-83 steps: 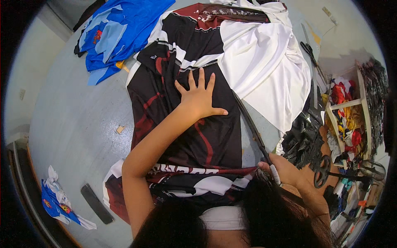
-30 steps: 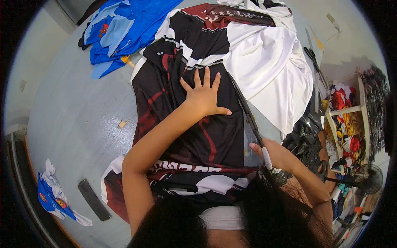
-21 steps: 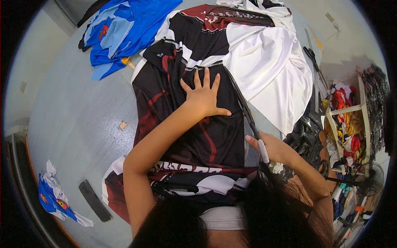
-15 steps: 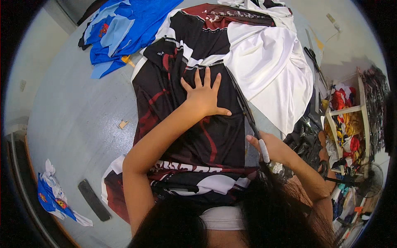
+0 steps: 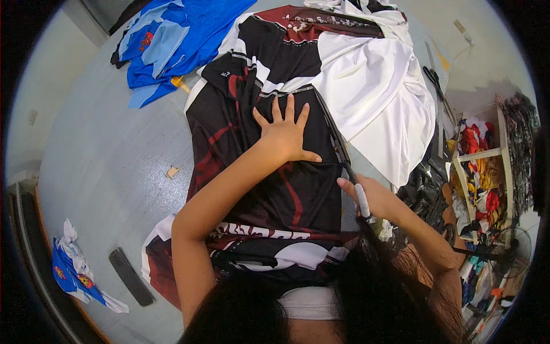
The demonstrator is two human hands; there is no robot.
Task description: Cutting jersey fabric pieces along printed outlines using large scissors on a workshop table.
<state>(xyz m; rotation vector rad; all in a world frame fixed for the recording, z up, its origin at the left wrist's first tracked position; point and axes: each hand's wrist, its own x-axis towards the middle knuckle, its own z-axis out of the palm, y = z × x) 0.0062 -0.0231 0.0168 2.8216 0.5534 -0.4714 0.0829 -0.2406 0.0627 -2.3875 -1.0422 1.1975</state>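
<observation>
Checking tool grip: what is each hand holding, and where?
Right hand grips long scissors at the taped handle end. Left hand holds nothing, flat on the black fabric.

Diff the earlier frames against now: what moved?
The right hand, gripping the long dark tool, slid up the right edge of the black-and-red fabric, away from the person. The left hand stayed spread flat on it; the other cloth piles are unchanged.
</observation>
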